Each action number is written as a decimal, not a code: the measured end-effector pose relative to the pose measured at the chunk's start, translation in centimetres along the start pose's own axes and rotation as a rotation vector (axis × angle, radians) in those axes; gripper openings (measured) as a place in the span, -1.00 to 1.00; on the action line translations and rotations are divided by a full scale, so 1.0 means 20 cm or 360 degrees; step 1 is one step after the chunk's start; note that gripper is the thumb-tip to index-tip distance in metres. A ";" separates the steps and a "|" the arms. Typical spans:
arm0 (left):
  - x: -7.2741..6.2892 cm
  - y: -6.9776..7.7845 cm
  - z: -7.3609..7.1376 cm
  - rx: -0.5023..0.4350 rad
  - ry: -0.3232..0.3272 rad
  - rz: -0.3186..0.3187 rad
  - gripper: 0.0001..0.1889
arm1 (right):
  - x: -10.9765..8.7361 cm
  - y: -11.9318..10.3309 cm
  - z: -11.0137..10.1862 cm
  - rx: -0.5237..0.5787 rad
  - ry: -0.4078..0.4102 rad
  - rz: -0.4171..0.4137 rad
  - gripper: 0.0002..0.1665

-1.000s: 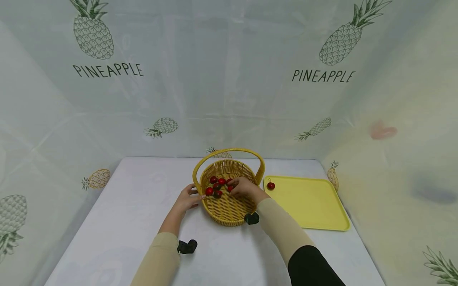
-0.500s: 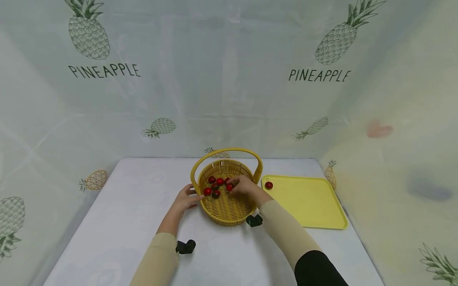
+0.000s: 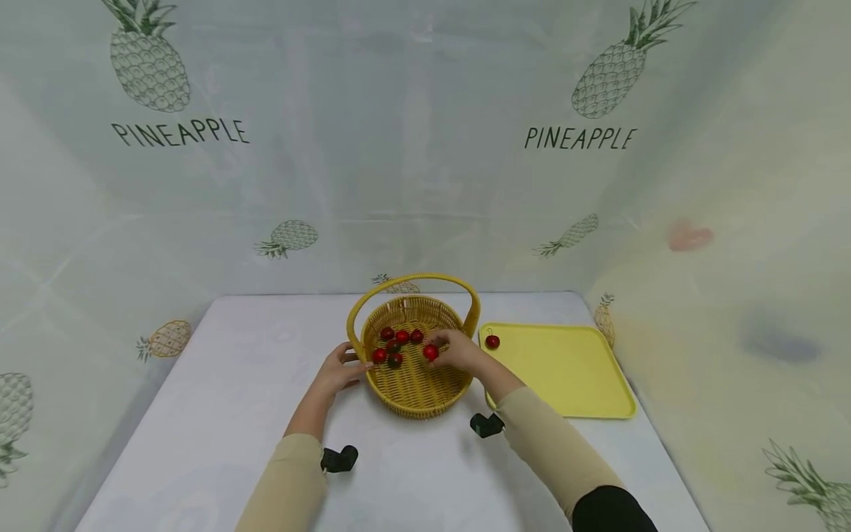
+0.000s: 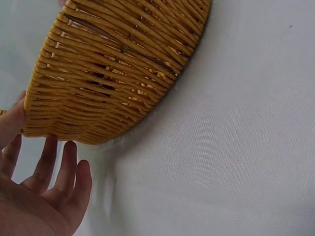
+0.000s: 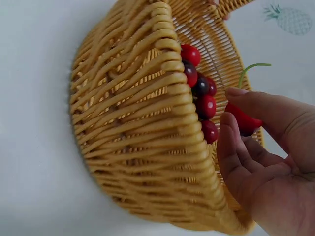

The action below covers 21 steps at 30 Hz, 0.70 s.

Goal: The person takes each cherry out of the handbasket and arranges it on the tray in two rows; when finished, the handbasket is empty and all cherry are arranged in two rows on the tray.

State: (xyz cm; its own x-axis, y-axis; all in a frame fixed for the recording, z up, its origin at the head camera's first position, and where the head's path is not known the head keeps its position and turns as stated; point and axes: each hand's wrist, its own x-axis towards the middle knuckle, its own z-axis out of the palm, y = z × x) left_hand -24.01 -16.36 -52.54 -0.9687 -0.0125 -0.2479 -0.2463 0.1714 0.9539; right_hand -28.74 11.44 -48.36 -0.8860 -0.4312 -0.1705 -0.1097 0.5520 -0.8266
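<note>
A yellow wicker basket point(image 3: 419, 395) with a tall arched handle point(image 3: 425, 277) stands on the white table. My left hand point(image 3: 337, 372) holds it by the left rim, thumb over the edge and fingers at the outer side point(image 4: 44, 187). Inside the right part of the basket, my right hand point(image 3: 455, 350) pinches a red cherry point(image 3: 431, 352) between thumb and fingers; its green stem point(image 5: 248, 70) sticks up in the right wrist view. Several other red and dark cherries point(image 5: 206, 106) lie clustered in the basket's left and back part.
To the right of the basket lies a yellow rectangular tray point(image 3: 565, 377), with one stemmed cherry point(image 3: 492, 341) at its back left corner. The table point(image 3: 266, 325) backs onto a pale curtain point(image 3: 372, 177) printed with pineapples.
My right hand has drawn one cherry toward the right, apart from the cluster. The left hand keeps its place at the rim, and the head view has shifted slightly.
</note>
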 end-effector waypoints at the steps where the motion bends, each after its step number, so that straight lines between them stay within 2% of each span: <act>1: 0.00 0.00 0.00 -0.0003 0.0005 -0.0004 -0.44 | -0.01 0.00 0.00 0.0008 -0.0004 -0.0006 -0.50; 8: 0.00 0.01 -0.01 0.0005 0.0011 -0.0013 -0.45 | -0.06 0.02 -0.03 -0.0015 0.0009 -0.0045 -0.51; 15: 0.00 0.01 -0.01 0.0016 -0.0001 -0.0013 -0.44 | -0.14 0.02 -0.07 0.0009 0.0021 -0.0022 -0.55; 21: 0.00 0.01 0.00 0.0018 0.0001 -0.0013 -0.42 | -0.20 0.02 -0.13 -0.0039 0.0033 0.0000 -0.55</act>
State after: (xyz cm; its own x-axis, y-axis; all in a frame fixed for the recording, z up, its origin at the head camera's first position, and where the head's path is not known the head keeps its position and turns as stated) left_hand -24.00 -16.33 -52.38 -0.9666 -0.0148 -0.2558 -0.2541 0.1823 0.9498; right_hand -26.42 15.22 -46.71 -0.8950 -0.4167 -0.1590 -0.1206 0.5692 -0.8133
